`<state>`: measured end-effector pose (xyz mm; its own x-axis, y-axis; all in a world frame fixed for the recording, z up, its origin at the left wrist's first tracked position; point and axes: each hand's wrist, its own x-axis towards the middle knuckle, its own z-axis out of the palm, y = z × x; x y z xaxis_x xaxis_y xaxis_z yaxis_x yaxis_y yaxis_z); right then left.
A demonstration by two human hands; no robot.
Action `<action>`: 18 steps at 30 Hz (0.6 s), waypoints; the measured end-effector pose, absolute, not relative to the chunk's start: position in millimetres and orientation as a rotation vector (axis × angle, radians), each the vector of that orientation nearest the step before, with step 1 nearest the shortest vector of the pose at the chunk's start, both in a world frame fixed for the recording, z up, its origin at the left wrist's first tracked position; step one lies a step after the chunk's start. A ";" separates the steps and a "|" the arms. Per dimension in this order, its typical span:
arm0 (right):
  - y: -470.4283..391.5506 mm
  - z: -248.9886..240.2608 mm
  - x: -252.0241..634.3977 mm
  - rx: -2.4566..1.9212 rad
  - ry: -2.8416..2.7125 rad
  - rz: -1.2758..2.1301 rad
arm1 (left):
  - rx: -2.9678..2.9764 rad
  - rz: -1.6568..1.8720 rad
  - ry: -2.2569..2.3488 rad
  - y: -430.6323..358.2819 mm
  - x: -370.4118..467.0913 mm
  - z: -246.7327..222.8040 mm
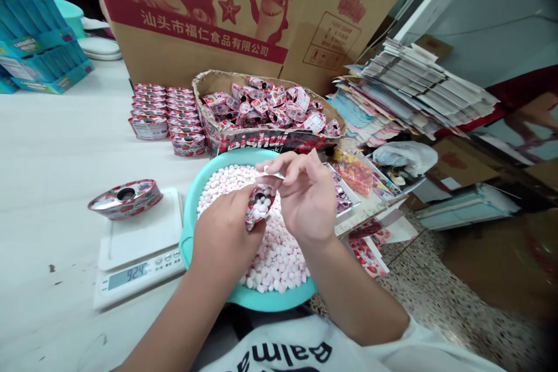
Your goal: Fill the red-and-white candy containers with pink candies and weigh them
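Note:
My left hand (226, 229) is closed round a small red and pink candy tin (257, 207), tilted over the basin. White candies show inside the tin's round opening. My right hand (307, 197) is beside it with bent fingers, pinching a small thin piece (272, 180) at the tin's upper edge; whether it is joined to the tin I cannot tell. Below both hands is a turquoise basin (279, 302) full of pale pink and white candies (276, 264). To the left, another oval candy tin (126, 200) with a round hole lies on a digital scale (139, 241).
A ragged-edged carton (244, 140) full of similar tins is behind the basin, with stacked tins (168, 113) to its left. A large cardboard box (235, 23) blocks the back. Paper stacks (410, 87) are at the right; blue display boxes (39, 35) stand far left.

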<state>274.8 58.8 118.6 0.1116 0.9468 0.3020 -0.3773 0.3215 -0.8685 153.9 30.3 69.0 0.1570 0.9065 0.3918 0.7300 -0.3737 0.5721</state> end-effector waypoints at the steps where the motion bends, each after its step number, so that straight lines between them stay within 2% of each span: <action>1: 58.9 115.9 275.9 -0.722 -1.045 1.059 | 2.181 1.027 1.579 30.4 154.1 69.4; 7: 56.7 109.2 279.5 -0.831 -1.338 0.823 | 2.097 1.000 1.607 29.9 152.1 70.2; 12: 51.0 108.5 293.8 -1.161 -1.767 0.283 | 2.018 1.016 1.583 30.1 147.2 67.6; 18: 44.3 84.8 305.3 -1.159 -1.952 0.230 | 2.050 1.051 1.547 33.2 146.2 63.6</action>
